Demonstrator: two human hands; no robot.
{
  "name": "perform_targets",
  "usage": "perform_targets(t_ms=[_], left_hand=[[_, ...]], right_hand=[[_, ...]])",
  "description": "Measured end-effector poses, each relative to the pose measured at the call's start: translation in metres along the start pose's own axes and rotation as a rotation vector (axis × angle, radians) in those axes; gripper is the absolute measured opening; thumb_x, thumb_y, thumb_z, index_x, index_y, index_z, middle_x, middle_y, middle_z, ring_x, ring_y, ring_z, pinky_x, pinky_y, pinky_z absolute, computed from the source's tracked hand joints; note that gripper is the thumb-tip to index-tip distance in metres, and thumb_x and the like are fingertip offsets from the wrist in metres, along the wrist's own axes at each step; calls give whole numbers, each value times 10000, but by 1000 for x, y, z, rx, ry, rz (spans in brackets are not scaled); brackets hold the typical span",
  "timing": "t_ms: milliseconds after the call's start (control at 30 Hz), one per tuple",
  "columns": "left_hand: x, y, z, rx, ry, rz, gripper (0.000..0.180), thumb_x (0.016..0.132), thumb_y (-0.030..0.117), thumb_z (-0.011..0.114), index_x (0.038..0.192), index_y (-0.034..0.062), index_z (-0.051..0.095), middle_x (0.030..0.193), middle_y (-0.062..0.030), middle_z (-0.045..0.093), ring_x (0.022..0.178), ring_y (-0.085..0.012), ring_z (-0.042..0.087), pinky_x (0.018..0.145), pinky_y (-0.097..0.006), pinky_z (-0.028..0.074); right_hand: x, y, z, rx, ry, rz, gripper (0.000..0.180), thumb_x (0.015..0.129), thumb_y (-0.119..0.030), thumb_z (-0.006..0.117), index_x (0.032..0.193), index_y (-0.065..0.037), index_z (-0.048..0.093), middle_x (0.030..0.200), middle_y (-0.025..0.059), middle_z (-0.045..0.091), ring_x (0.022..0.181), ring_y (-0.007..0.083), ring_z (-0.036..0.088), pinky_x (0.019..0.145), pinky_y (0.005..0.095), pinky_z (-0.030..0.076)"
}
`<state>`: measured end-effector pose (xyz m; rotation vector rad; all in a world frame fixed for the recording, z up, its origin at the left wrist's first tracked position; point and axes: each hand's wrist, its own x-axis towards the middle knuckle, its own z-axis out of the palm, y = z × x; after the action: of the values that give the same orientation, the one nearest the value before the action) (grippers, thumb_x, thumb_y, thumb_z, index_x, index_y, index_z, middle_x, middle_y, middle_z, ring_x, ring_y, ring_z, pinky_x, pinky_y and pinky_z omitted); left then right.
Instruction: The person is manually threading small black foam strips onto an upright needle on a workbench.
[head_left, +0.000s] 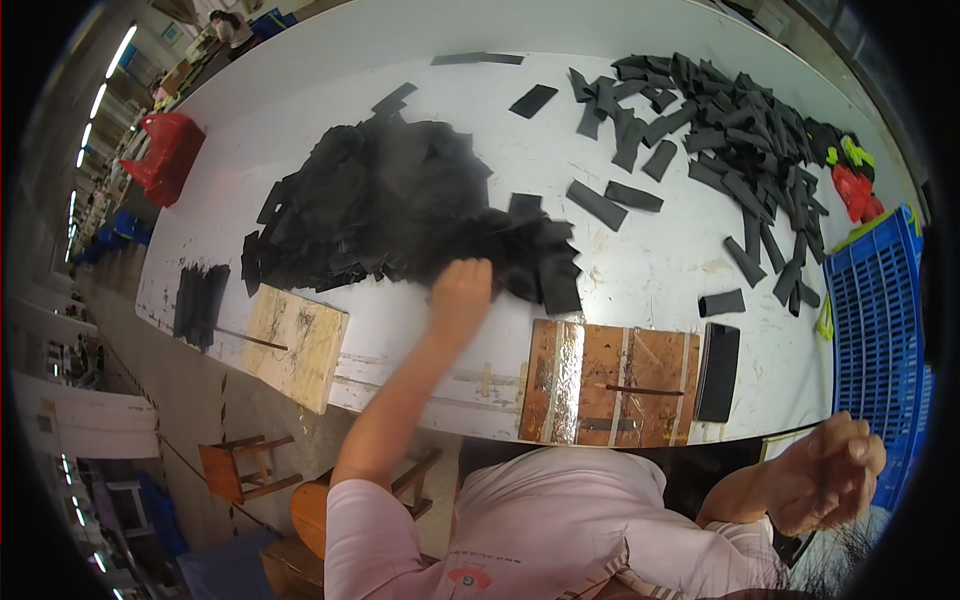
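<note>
Curling, grips unclear, are the left hand [462, 292] at mid-frame black pieces [410, 185] and the right hand [826, 472] near the far-right blue basket [880, 315].

So the left hand [465, 285] is in mid-frame, fingers curled down at the near edge of a big messy heap of black fabric pieces [390, 185] on a white table [540, 155]. Can't tell if it's pinching any. Right hand [832, 475] is up at lower right, fingers loosely bent, near a blue basket [880, 320]. Bottom centre-right there's a brown board [655, 355] with a thin rod [645, 391] on it. Loads of narrow black strips [735, 140] sprawl across the upper right.
</note>
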<state>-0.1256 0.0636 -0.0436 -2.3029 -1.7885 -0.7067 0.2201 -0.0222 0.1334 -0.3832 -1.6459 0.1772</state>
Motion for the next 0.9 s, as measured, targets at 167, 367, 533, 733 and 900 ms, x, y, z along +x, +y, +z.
perform_targets(t_ms=[167, 367, 533, 733, 900], left_hand=[[-27, 49, -2, -130, -16, 205, 272, 602, -1, 534, 871, -34, 527, 776, -122, 516, 705, -248, 502, 629, -313, 435], [-65, 68, -2, -137, -164, 164, 366, 605, -37, 520, 970, -66, 513, 932, -170, 518, 865, -302, 500, 764, -359, 415], [-61, 65, -24, -345, -208, -57, 518, 565, -25, 466, 1083, -29, 469, 1121, -209, 440, 1060, -344, 415, 916, -399, 308], [-20, 57, -4, -381, -120, -520, 387, 650, 92, 589, 1011, -16, 501, 974, -182, 528, 936, -331, 489, 812, -380, 395], [-13, 44, 14, -215, -379, -728, 280, 669, 159, 638, 868, -21, 561, 783, -170, 575, 771, -317, 547, 683, -382, 431]], right_hand=[[-12, 8, 2, -114, -33, 39, 359, 842, -197, 389, 1155, -20, 390, 1038, 235, 417, 662, 188, 409, 486, 225, 324], [-39, 11, 26, -137, -148, 383, 270, 751, -129, 537, 982, 4, 495, 846, 179, 508, 582, 193, 485, 502, 257, 408], [-62, 17, 43, -166, -447, 285, 255, 564, 26, 597, 818, 34, 573, 710, 125, 557, 526, 197, 523, 455, 263, 414], [-96, 11, 64, -15, -560, 408, 193, 626, 28, 610, 812, 28, 562, 692, 106, 536, 536, 220, 529, 447, 280, 426], [-121, 9, 77, -31, -712, 543, 128, 671, -6, 605, 782, 1, 543, 665, 95, 501, 576, 242, 526, 465, 312, 432]])
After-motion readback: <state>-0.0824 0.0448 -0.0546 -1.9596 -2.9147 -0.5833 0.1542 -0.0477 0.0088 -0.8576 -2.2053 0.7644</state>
